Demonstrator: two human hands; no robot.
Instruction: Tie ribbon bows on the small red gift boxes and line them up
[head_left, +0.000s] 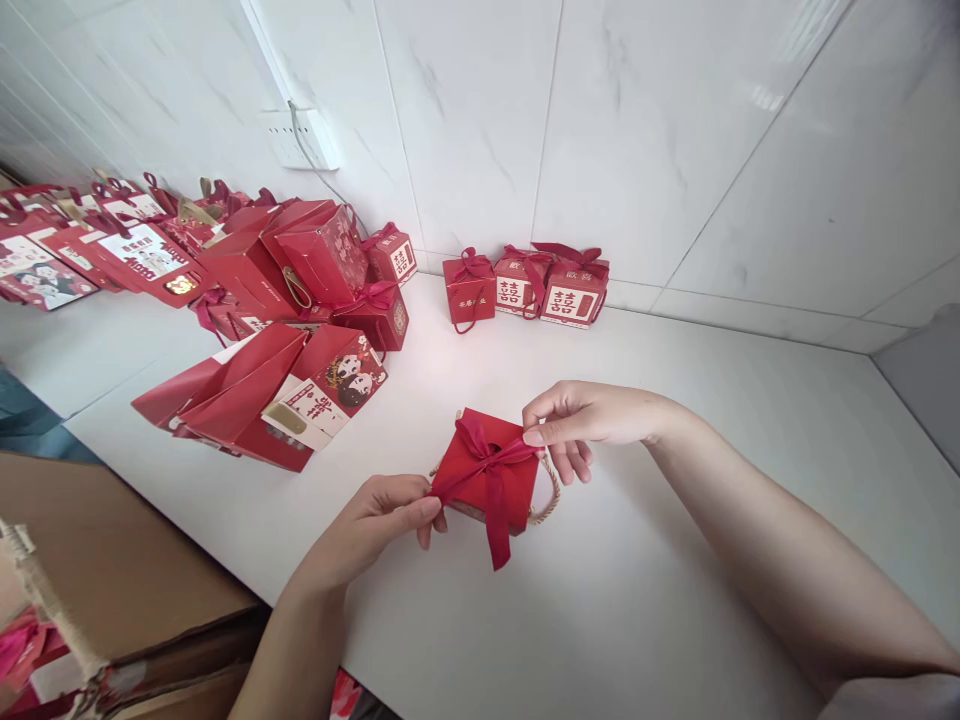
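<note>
A small red gift box [459, 468] with twisted gold cord handles [553, 492] sits on the white table in front of me. Across its top a red ribbon [495, 505] is tied, with a knot at the centre and one tail hanging over the near side. At the box's left corner, the thumb and fingers of my left hand [382, 515] pinch the ribbon. My right hand [574, 425] pinches the ribbon at the right side of the top, its lower fingers loosely curled. The undersides of the fingers are partly hidden.
Three small ribboned boxes [514, 285] stand against the tiled wall. A pile of red gift boxes [300, 270] fills the table's left side, with more printed boxes [135, 245] behind. An open cardboard carton [127, 560] is at the lower left. A cable hangs from a wall socket [300, 140].
</note>
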